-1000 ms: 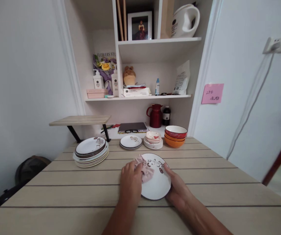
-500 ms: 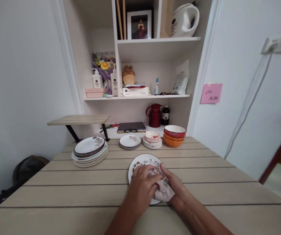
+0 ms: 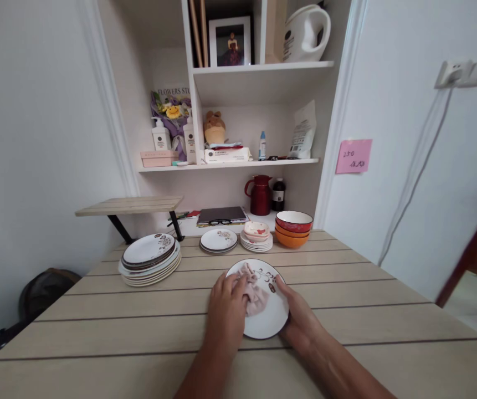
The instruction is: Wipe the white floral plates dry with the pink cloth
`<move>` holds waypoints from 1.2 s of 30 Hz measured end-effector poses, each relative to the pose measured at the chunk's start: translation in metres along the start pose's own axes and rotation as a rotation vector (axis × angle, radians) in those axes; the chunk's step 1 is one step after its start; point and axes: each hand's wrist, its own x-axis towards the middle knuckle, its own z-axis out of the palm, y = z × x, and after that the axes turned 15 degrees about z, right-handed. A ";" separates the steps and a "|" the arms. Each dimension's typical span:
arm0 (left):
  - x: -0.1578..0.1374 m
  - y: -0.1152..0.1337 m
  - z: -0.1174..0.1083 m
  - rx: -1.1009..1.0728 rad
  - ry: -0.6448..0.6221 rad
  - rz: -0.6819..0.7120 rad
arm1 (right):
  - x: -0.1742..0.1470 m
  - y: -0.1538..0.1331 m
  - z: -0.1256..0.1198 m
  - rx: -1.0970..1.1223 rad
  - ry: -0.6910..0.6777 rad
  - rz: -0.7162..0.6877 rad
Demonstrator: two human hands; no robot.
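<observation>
A white plate point(image 3: 275, 315) with a dark rim and brown flower pattern is in front of me, just over the table. My right hand point(image 3: 298, 316) grips its right edge, thumb on top and fingers underneath. A crumpled pale pink cloth point(image 3: 257, 299) lies against the upper left part of the plate. My left hand point(image 3: 227, 305) is at the plate's left side, its fingers bent over the near edge of the cloth. The left fingertips are partly hidden by the folds.
Stacked plates point(image 3: 149, 249) stand at the left by a small raised shelf point(image 3: 130, 205). Farther back are two smaller plates point(image 3: 219, 240), small dishes on saucers point(image 3: 256, 235) and stacked bowls point(image 3: 293, 228). A red jug point(image 3: 260, 195) stands behind on the wooden table point(image 3: 117, 332).
The cloth has moved left and up across the plate with my left hand. My right hand has left the cloth and now holds the plate's right edge. The view has shifted slightly.
</observation>
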 end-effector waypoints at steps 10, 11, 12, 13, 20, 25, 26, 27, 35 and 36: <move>-0.002 0.011 0.013 0.016 0.123 0.304 | 0.000 0.003 -0.001 0.005 -0.085 0.029; -0.001 0.014 0.014 0.018 0.131 0.339 | 0.000 0.003 -0.001 0.016 -0.105 0.036; -0.001 0.017 0.015 0.024 0.132 0.348 | 0.000 0.003 -0.001 0.028 -0.129 0.049; 0.000 0.017 0.015 0.032 0.131 0.331 | 0.001 0.002 0.000 0.037 -0.152 0.064; 0.004 -0.015 0.000 0.091 0.146 0.023 | 0.026 -0.007 0.027 -0.123 -0.131 0.154; 0.001 -0.032 -0.002 0.011 0.091 -0.047 | 0.053 -0.008 0.033 -0.145 -0.179 0.162; 0.000 -0.033 -0.003 -0.028 0.079 -0.041 | 0.055 -0.008 0.031 -0.136 -0.191 0.162; -0.001 -0.032 -0.003 -0.066 0.071 -0.028 | 0.055 -0.008 0.030 -0.123 -0.204 0.159; -0.002 -0.013 0.010 -0.079 -0.034 0.357 | 0.031 -0.022 0.011 -0.092 -0.197 0.122; -0.002 -0.012 0.013 -0.056 -0.034 0.417 | 0.029 -0.024 0.010 -0.106 -0.191 0.123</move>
